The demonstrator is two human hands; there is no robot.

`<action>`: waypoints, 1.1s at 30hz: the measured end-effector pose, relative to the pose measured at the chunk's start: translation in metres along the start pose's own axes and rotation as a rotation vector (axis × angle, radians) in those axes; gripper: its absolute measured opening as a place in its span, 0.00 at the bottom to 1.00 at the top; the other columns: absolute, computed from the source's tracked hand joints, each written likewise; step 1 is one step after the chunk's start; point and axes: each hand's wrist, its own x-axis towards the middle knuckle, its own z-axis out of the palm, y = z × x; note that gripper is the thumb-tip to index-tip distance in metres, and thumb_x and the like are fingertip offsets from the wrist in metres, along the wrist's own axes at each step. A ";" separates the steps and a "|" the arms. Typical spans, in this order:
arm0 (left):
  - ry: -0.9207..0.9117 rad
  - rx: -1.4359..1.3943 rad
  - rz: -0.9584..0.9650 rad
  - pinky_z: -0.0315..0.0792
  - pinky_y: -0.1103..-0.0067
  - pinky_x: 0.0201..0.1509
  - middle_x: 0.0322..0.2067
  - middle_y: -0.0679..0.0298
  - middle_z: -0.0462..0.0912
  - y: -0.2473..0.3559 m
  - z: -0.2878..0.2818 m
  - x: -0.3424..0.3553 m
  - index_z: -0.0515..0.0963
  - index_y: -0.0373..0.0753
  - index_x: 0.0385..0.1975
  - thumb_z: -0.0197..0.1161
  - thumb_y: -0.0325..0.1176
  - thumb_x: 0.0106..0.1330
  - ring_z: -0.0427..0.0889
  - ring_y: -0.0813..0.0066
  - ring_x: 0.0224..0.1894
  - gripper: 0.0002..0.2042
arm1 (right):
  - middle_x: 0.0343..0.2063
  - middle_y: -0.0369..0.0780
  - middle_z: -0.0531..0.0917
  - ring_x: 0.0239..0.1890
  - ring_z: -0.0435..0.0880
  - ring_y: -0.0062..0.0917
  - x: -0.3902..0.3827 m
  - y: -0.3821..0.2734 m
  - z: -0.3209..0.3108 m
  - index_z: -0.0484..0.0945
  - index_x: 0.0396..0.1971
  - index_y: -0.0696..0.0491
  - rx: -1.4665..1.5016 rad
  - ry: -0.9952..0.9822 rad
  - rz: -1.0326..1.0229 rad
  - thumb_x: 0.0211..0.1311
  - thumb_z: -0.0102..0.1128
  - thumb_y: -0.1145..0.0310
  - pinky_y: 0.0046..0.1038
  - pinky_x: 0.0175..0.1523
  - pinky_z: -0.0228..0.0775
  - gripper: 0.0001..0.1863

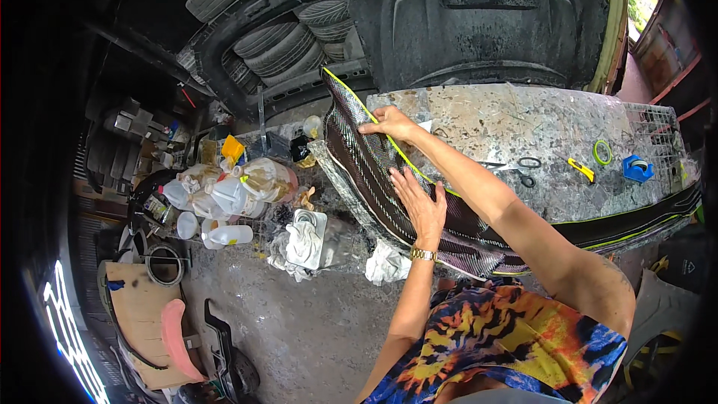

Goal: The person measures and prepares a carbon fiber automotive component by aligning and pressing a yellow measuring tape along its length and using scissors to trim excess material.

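A long, curved car body part [359,151] covered in dark woven carbon-fibre cloth lies along the front of the workbench, its left end rising toward the back. Yellow-green tape [407,161] follows its far edge. My left hand [421,206], with a gold watch on the wrist, lies flat on the cloth, fingers stretched out. Farther up, my right hand [393,123] grips the taped edge, thumb on the weave and other fingers over the rim. My right forearm crosses above the part.
On the bench [479,116] lie scissors [516,167], a yellow utility knife [580,170], a green tape roll [602,152] and a blue tape dispenser [637,169]. Left are several plastic jugs [232,193], a tray with white cloth [307,239] and a crumpled cloth [387,263]. A black car hood [479,37] stands behind.
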 end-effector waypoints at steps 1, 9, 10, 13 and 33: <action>-0.007 -0.002 0.005 0.41 0.54 0.78 0.74 0.36 0.37 0.003 0.002 0.001 0.45 0.26 0.72 0.65 0.42 0.65 0.39 0.37 0.76 0.44 | 0.35 0.41 0.88 0.37 0.85 0.22 0.004 -0.001 -0.006 0.83 0.41 0.63 -0.068 0.006 0.051 0.49 0.80 0.57 0.27 0.45 0.75 0.27; 0.051 -0.014 -0.007 0.39 0.53 0.78 0.74 0.35 0.37 -0.004 0.006 -0.002 0.41 0.27 0.72 0.65 0.39 0.62 0.39 0.36 0.76 0.46 | 0.48 0.45 0.85 0.48 0.82 0.26 -0.045 0.018 -0.008 0.77 0.54 0.64 -0.286 -0.151 -0.008 0.50 0.79 0.55 0.28 0.56 0.72 0.37; 0.053 -0.011 -0.015 0.39 0.53 0.78 0.74 0.35 0.37 -0.008 0.006 -0.004 0.41 0.27 0.72 0.65 0.39 0.62 0.39 0.36 0.76 0.46 | 0.51 0.44 0.84 0.51 0.80 0.24 -0.058 0.017 -0.005 0.74 0.57 0.66 -0.375 -0.218 0.008 0.53 0.78 0.60 0.27 0.59 0.70 0.36; 0.047 -0.016 -0.005 0.38 0.53 0.78 0.74 0.35 0.38 -0.005 0.008 -0.003 0.40 0.26 0.73 0.65 0.41 0.62 0.39 0.37 0.76 0.47 | 0.54 0.47 0.82 0.54 0.79 0.27 -0.081 0.020 -0.013 0.65 0.64 0.68 -0.178 -0.164 0.123 0.51 0.80 0.61 0.28 0.61 0.70 0.45; 0.027 0.001 0.007 0.36 0.57 0.79 0.75 0.36 0.35 -0.001 0.005 -0.001 0.37 0.24 0.73 0.67 0.41 0.62 0.37 0.41 0.77 0.51 | 0.37 0.37 0.88 0.38 0.83 0.19 0.022 0.008 -0.008 0.84 0.42 0.60 -0.019 -0.125 -0.026 0.51 0.78 0.59 0.25 0.46 0.73 0.23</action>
